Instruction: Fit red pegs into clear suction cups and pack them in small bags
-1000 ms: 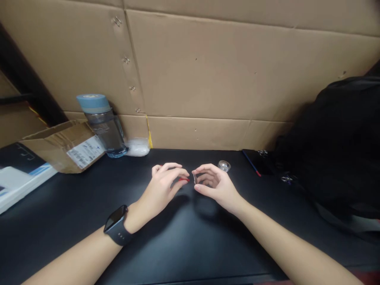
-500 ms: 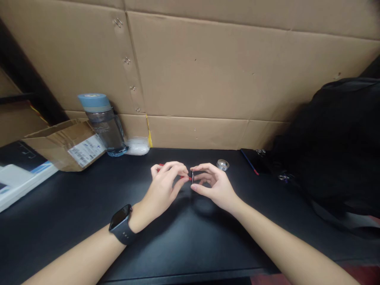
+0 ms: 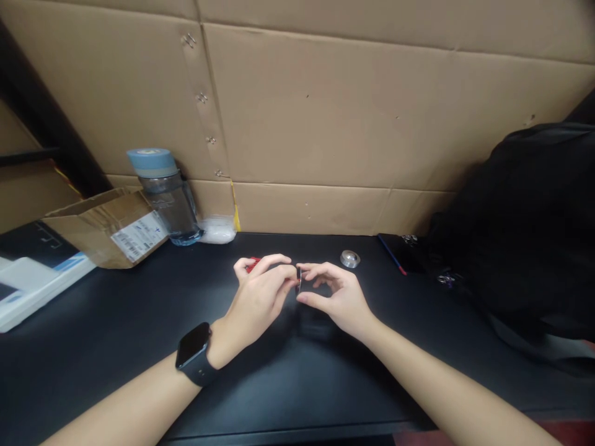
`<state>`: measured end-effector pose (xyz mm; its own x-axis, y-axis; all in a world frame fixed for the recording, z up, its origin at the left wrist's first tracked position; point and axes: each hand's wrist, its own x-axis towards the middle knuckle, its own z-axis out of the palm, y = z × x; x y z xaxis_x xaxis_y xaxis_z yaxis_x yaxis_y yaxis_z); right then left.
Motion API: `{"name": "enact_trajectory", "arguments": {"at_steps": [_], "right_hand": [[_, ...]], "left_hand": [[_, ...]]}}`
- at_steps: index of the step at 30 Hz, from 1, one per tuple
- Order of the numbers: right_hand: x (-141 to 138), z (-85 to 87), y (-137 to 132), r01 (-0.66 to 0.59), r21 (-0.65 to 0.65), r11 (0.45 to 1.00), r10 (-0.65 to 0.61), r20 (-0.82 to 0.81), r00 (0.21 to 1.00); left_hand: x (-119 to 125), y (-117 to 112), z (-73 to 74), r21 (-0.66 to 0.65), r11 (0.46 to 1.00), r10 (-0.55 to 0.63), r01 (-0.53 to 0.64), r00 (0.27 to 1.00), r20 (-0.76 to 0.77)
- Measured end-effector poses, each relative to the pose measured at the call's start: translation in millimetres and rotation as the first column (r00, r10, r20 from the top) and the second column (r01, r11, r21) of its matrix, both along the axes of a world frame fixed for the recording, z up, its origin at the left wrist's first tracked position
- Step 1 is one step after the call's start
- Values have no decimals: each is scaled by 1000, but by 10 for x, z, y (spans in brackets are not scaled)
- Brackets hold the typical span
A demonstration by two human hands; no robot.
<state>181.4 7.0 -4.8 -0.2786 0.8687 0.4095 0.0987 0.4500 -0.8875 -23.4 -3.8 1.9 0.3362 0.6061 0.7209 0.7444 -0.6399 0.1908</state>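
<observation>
Over the black table, my left hand [image 3: 260,291] has its fingers curled round a red object [image 3: 253,265]. Most of that object hides behind the hand, so its kind is unclear. My right hand [image 3: 337,294] pinches a thin, round disc [image 3: 299,280] by its rim, thumb below and fingers above. The disc stands upright, nearly edge-on to me, and my left fingertips meet its left side. Behind my right hand a shiny silver round piece with a domed middle [image 3: 349,258] lies on the table.
Left stand a water bottle with a blue lid [image 3: 165,204], an opened cardboard box [image 3: 111,232], a white-edged flat box [image 3: 46,285] and a clear plastic-wrapped bundle [image 3: 218,230]. A dark flat item with a blue-red edge [image 3: 402,254] lies right, near a black bag [image 3: 520,235]. Cardboard [image 3: 325,124] walls the back.
My left fingers have shifted closer onto the disc, and the red tip once visible beside it is mostly covered. The disc is slightly further left. The view has moved a little.
</observation>
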Motion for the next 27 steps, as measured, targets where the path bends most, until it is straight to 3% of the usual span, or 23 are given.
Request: {"name": "enact_trajectory", "arguments": {"at_steps": [12, 27], "right_hand": [[-7, 25, -17, -13, -16, 1000, 12, -32, 999], [13, 51, -28, -34, -9, 999, 34, -30, 999]], "left_hand": [[-37, -20, 12, 127, 991, -33, 36, 999, -32], [-13, -40, 26, 164, 986, -42, 44, 999, -17]]}}
